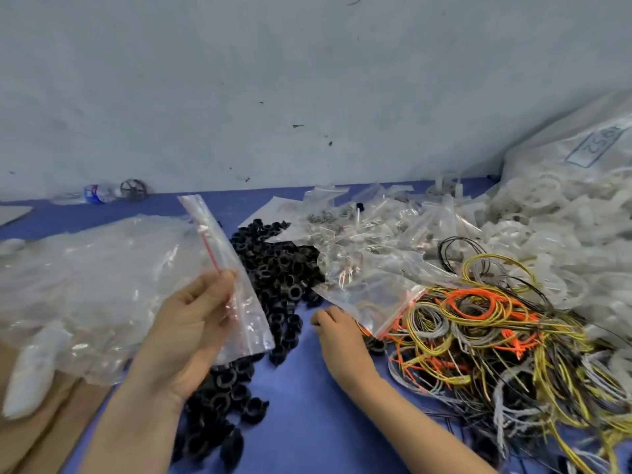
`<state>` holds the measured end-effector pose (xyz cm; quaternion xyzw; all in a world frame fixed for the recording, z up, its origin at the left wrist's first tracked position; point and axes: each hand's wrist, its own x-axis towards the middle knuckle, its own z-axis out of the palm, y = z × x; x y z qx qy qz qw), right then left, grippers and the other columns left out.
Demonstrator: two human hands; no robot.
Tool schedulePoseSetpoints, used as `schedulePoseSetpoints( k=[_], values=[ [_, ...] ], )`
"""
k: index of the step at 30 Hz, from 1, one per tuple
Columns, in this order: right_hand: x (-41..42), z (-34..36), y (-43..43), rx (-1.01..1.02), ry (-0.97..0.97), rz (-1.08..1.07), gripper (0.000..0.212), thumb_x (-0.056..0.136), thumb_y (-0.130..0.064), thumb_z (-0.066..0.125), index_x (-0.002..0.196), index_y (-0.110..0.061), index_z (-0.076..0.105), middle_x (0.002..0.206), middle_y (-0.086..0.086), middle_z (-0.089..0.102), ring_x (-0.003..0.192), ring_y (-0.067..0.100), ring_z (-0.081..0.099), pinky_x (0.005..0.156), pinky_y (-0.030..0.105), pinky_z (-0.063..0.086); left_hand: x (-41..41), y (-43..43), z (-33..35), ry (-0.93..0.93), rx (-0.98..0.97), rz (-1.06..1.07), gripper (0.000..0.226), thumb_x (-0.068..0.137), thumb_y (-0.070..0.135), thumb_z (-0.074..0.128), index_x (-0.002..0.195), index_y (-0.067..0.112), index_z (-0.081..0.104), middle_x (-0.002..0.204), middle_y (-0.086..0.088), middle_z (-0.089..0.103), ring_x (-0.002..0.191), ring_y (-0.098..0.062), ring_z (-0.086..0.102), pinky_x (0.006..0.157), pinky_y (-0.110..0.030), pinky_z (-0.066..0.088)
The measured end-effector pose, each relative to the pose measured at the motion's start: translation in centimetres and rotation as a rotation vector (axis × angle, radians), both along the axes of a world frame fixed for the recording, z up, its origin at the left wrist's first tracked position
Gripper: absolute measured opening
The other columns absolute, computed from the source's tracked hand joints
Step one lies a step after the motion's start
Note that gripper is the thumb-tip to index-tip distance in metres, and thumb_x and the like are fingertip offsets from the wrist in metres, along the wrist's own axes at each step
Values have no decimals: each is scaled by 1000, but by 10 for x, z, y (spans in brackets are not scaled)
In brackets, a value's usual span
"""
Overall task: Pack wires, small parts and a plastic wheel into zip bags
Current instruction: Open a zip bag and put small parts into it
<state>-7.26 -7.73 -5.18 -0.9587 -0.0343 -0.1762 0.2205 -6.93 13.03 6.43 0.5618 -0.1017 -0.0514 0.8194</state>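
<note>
Left hand [191,323]: raised above the table, thumb and curled fingers pinching a zip bag [232,285] at its red seal strip. The bag hangs edge-on and looks empty, though its contents cannot be confirmed. Whether the mouth is parted cannot be told.

Right hand [337,333]: low on the blue table [307,422], fingers curled downward at the edge of the wire pile. Whether it has hold of a part cannot be told; the fingertips are turned away.

Hazards, near to far:

1. Black plastic rings [273,268] lie in a loose heap under and between both hands. A sweep of either forearm is likely to scatter them.
2. Just right of the right hand, the coiled wires [478,323] in yellow, orange, grey and black are interlocked. Lifting one coil may drag neighbours with it, giving a wrong count.
3. A second zip bag [369,299] rests on the wires, touching the right hand's far side. It may slide off, or spill if unsealed.
4. The one-handed pinch on the held bag gives no opening; a part pushed at it may miss and drop.
5. Beyond both hands, filled small bags [376,227] and white plastic wheels [547,213] are heaped together; finished and unfinished stock could be confused
</note>
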Motion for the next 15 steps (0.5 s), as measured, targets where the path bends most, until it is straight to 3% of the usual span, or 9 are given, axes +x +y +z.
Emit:
schedulePoseSetpoints(
  k=[1,4,6,9,12,15],
  values=[
    [-8,2,1,137,-75,-5,22,94,0,45,108,-6,60,106,6,56,91,18,44,72,23,29,-6,-11,0,-31,21,-36,27,52,37,87,68,20,74,68,5,68,60,-5,62,58,-16,52],
    [-34,25,2,671,-210,-69,26,93,1,50,93,-21,65,80,-1,60,70,16,57,66,26,45,-16,-50,-7,-194,412,24,16,72,17,79,61,16,69,57,7,62,53,-2,54,53,-9,44],
    [-45,42,-6,901,-194,-123,31,92,6,46,89,-18,65,75,4,63,64,13,61,62,25,50,-20,-76,-18,-224,549,-8,23,79,2,74,63,17,67,59,3,62,55,-8,52,54,-15,43],
    [-59,61,-21,1320,-137,-221,35,90,14,33,83,-6,61,71,8,61,54,12,59,48,25,47,-30,-104,-35,-137,592,-100,26,78,-2,75,62,16,65,64,-7,62,62,-16,50,61,-28,41],
    [-82,74,-38,1437,-129,-247,36,85,14,30,77,-8,57,53,1,48,39,14,40,40,22,26,-32,-114,-46,-97,612,-140,32,73,4,80,53,19,60,48,5,55,53,-13,49,56,-23,40],
    [-103,80,-43,1438,47,-103,18,91,-2,47,76,-7,56,49,1,42,36,12,27,40,16,19,-37,-121,-50,-108,596,-157,41,70,10,84,53,18,47,43,7,46,50,-14,46,54,-27,40]
  ],
)
